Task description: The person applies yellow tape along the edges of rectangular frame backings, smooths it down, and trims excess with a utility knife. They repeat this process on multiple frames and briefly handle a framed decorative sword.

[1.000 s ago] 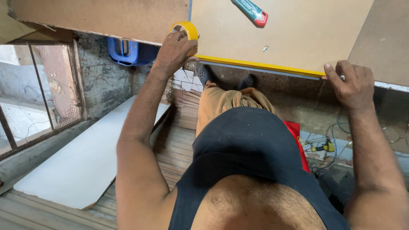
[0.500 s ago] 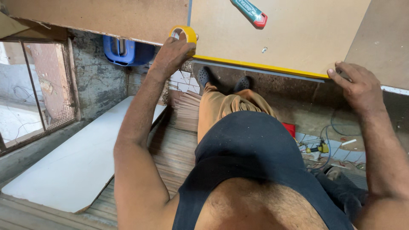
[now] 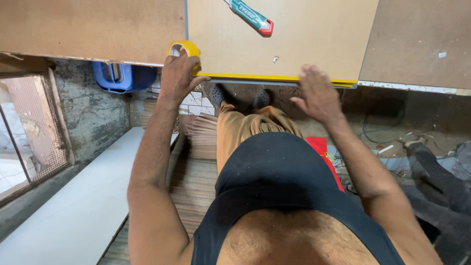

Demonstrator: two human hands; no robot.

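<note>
Left hand (image 3: 177, 74) grips the yellow tape roll (image 3: 184, 49) at the board (image 3: 274, 34) corner; right hand (image 3: 318, 94) hovers open; yellow tape (image 3: 274, 78) already lines the front edge

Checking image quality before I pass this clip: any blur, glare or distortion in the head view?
Head view: the right hand is smeared by motion blur; the left hand on the yellow tape roll is sharp, as is the utility knife. Lighting is even and soft on the board, without glare. The window at far left is overexposed. Wide-angle bending shows at the edges.
</note>
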